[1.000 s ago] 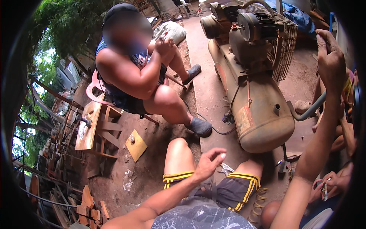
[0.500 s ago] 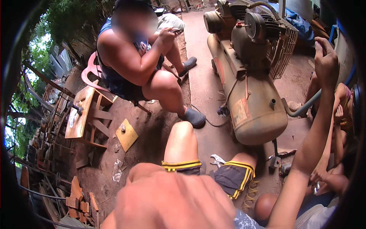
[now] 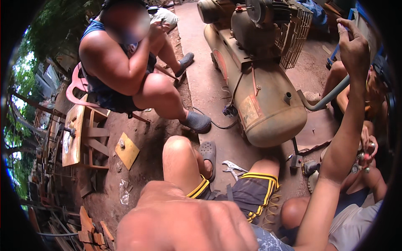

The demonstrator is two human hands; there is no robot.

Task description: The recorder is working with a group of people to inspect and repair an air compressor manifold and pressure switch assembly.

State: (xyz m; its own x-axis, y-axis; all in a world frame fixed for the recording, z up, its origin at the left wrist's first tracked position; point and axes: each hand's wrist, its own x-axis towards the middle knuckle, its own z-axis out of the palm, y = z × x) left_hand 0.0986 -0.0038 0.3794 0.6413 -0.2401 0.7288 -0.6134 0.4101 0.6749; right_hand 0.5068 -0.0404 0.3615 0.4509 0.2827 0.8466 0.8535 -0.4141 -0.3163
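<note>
My left hand [image 3: 184, 221] is raised very close to the camera. It fills the lower middle of the view as a blurred back of hand with knuckles, and nothing shows in it. My right arm reaches up along the right side. My right hand [image 3: 355, 47] is high, fingers loosely apart and empty, just in front of a blue bar [image 3: 337, 46]. Below my left hand are a bare knee [image 3: 180, 152] and black shorts with yellow stripes [image 3: 251, 190].
A large tan air compressor [image 3: 268, 104] lies on the dirt ahead. A person sits on a pink chair [image 3: 75, 85] at upper left. Locking pliers [image 3: 232, 167], a yellow square board [image 3: 127, 149] and a wooden stool [image 3: 77, 134] are nearby. Another person [image 3: 360, 217] sits at lower right.
My left hand has lifted off the knee and come up close to the camera. The view has moved nearer to the compressor and the seated person. My right arm stays raised.
</note>
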